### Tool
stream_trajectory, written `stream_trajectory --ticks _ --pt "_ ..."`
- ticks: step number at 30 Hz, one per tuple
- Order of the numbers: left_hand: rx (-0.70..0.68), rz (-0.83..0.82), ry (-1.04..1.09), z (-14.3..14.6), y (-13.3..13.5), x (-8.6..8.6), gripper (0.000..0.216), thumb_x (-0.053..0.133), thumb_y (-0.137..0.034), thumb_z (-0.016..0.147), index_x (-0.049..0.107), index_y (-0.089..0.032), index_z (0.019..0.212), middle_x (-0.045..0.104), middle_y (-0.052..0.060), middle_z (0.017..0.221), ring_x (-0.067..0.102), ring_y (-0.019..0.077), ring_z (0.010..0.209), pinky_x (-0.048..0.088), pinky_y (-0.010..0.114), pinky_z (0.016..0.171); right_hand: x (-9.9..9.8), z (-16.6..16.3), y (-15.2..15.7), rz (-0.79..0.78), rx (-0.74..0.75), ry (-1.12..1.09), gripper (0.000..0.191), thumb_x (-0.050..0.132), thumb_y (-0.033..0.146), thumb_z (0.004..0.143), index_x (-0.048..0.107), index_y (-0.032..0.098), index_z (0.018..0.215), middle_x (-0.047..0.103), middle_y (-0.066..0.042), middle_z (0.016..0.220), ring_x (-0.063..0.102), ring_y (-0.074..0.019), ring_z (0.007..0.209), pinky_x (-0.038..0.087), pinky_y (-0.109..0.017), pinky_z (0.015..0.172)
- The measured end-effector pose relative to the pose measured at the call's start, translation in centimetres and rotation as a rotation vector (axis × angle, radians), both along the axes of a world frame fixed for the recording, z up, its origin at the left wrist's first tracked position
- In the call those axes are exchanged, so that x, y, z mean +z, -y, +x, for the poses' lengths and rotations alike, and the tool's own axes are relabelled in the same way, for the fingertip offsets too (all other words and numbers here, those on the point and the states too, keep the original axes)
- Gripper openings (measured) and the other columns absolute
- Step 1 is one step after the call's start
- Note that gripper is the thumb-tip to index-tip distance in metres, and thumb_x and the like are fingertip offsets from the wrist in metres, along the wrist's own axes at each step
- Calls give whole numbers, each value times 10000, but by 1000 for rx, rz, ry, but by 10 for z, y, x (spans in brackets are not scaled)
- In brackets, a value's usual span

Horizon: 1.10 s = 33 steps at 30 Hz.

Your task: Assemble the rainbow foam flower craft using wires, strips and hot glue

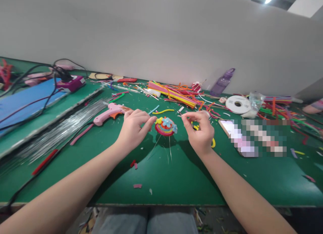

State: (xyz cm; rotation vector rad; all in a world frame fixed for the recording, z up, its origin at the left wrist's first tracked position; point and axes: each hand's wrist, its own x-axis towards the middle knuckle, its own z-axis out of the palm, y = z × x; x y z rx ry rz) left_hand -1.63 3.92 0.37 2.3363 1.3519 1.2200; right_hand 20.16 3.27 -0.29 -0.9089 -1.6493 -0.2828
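Note:
A small rainbow-striped pipe-cleaner ornament with blue flowers and a yellow flower is in front of me. Thin wires extend down from it. My left hand has thumb and fingers closed at its left edge, by the yellow flower. To the right, apart from the ornament, my right hand pinches a small thin piece too indistinct to name. A pink hot glue gun lies left of my left hand. Yellow pipe-cleaner bits, partly hidden, lie behind my right hand.
Bundled pipe cleaners lie at the back, with a purple bottle and a white spool to their right. At right is a phone, partly blurred. Metal wires and a purple power socket are at left.

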Motion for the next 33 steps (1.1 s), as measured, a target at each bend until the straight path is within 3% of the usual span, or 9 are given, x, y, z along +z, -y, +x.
stream_trajectory --ticks 4,8,11,14,18,24,27,30,33 --pt "-17 109 19 1 2 -3 502 404 -354 943 528 -191 485 640 0 655 555 168 723 343 387 801 0 -1 1 -23 11 -14 55 637 224 857 605 234 901 690 -4 809 612 -140 661 513 -345 735" --pt "6 155 47 3 2 -3 120 588 -282 847 655 -198 898 656 43 926 584 191 880 414 352 801 -1 -1 1 -47 20 -30 87 647 265 853 588 231 908 669 5 788 614 -132 639 523 -352 745" --pt "16 159 57 4 3 -2 242 612 -239 831 595 -193 1068 654 42 951 589 190 906 426 338 804 -2 -1 2 -57 27 -25 112 658 264 842 578 230 912 657 13 772 611 -126 624 529 -342 727" --pt "-3 160 62 3 5 -2 85 601 -274 858 619 -212 912 673 -12 799 601 165 768 389 344 798 -3 -2 2 -62 45 -14 126 662 248 834 575 234 924 659 18 775 614 -126 631 533 -333 713" --pt "-79 172 22 3 8 -3 336 447 -286 941 582 -198 646 641 -30 631 571 143 648 344 354 783 -4 -2 3 -58 55 -9 138 676 222 822 587 233 928 669 18 788 635 -131 670 542 -318 707" --pt "-32 179 36 6 10 -3 113 559 -249 882 615 -215 975 673 -36 767 606 133 711 363 329 813 -3 -3 5 -90 69 -20 126 685 240 818 625 233 928 706 -5 853 688 -164 799 570 -310 735" --pt "-84 207 27 5 10 -1 115 552 -283 897 635 -217 850 685 -28 751 596 135 688 358 343 798 -1 -5 7 -79 82 -16 132 678 213 820 634 230 943 718 -10 873 695 -164 814 578 -311 754" --pt "-160 239 0 3 12 0 321 456 -315 943 623 -212 688 669 -19 653 576 143 645 343 370 778 1 -8 11 -79 103 -12 156 672 196 821 638 236 968 725 -11 889 702 -171 824 585 -325 768" --pt "-169 250 5 4 14 2 333 434 -319 947 632 -211 702 673 -12 657 575 140 634 342 377 769 2 -10 15 -68 172 17 232 687 147 803 628 241 1007 731 -8 917 703 -165 846 586 -320 781"
